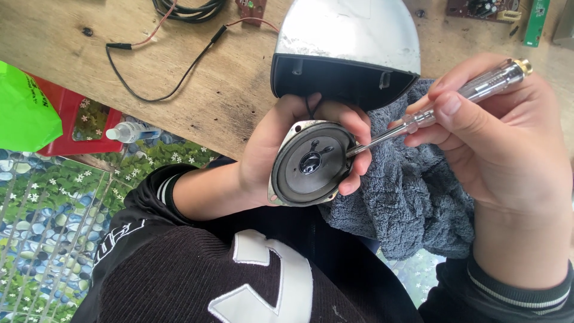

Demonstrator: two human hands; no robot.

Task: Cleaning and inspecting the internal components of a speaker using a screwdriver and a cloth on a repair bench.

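Cradling a small round speaker (311, 162) by its metal rim, the left hand (281, 149) clasps it at the frame's centre; the right hand (496, 143), at three o'clock, pinches a screwdriver (442, 101) — light, rigid frame, fragile cone, so rim-hold suits.

Bright, even daylight; soft, faint shadows. Mild glare on silver housing (350, 36) and screwdriver shaft (382, 139). Sharp centre focus; slight wide-angle stretching at the edges.
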